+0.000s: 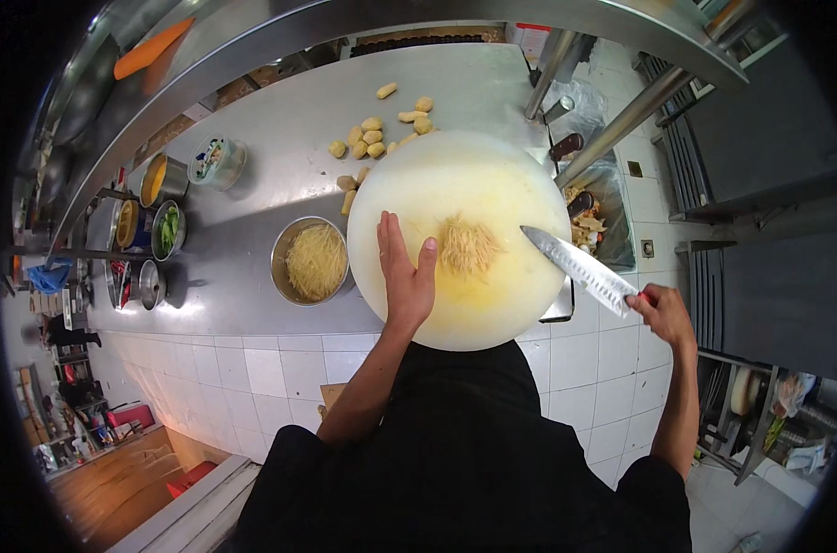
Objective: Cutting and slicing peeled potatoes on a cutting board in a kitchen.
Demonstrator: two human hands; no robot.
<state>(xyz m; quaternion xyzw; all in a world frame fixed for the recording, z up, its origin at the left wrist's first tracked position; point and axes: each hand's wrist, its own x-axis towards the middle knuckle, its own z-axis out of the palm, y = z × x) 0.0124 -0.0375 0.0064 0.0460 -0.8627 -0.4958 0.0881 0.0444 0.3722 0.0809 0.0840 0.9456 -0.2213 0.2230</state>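
Observation:
A round white cutting board (453,166) lies before me at the front edge of the steel table. Near its middle sits a small heap of shredded potato (469,245), cut in thin sticks. My left hand (407,269) is flat and holds nothing, its thumb spread from the fingers, just left of the heap. My right hand (661,314) grips a chef's knife (584,266) by its red handle, out past the board's right side. The blade points up and left, its tip over the board. Left of the board stands a steel pot (274,269) with more shredded potato (316,263) inside.
Peeled potatoes (372,137) lie behind the board on the steel table (287,124). Steel containers, one with cut greens (169,230), and a plastic tub (218,162) stand at left. A lined waste bin (618,235) with peelings is at right. A steel shelf rail (363,15) crosses above.

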